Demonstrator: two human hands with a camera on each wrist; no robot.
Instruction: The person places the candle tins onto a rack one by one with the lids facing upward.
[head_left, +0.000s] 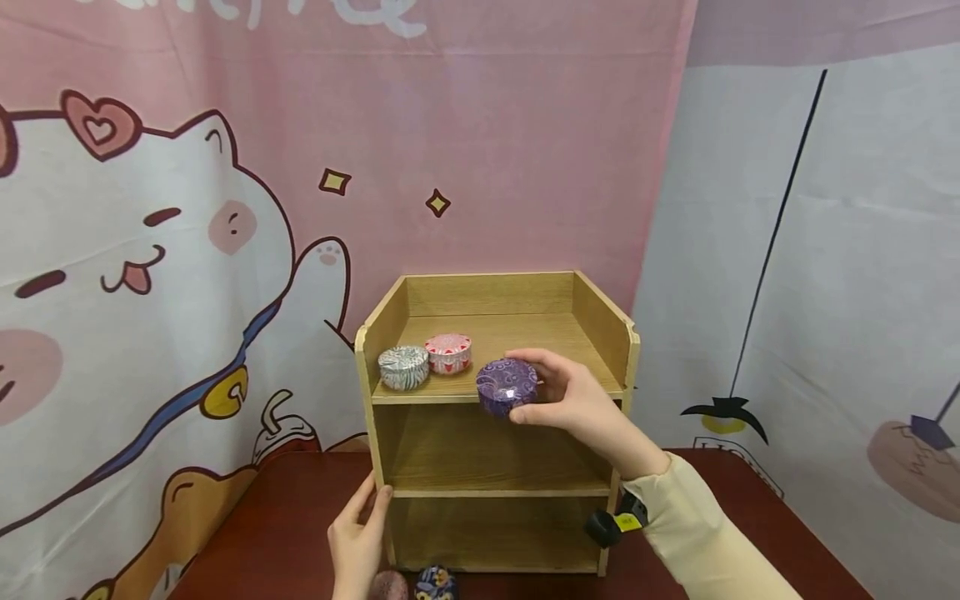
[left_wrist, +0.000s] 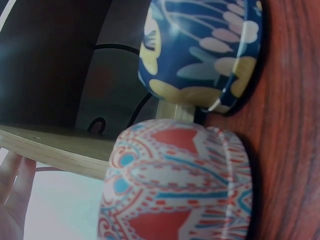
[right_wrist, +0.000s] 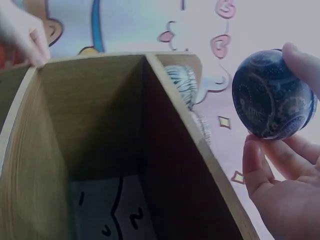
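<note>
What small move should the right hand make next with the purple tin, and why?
Probably ease the purple tin back onto the top shelf and set it down. The right hand holds it at the front edge, with free space beside the pink tin.

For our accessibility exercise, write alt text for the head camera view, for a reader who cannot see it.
A person's right hand holds a purple tin at the front edge of a wooden shelf unit's top shelf, where a silver tin and a pink tin sit. The left hand touches the unit's lower left edge.

A purple paisley tin (head_left: 507, 386), a silver zebra-striped tin (head_left: 403, 367), a pink-and-red tin (head_left: 448, 352).
</note>
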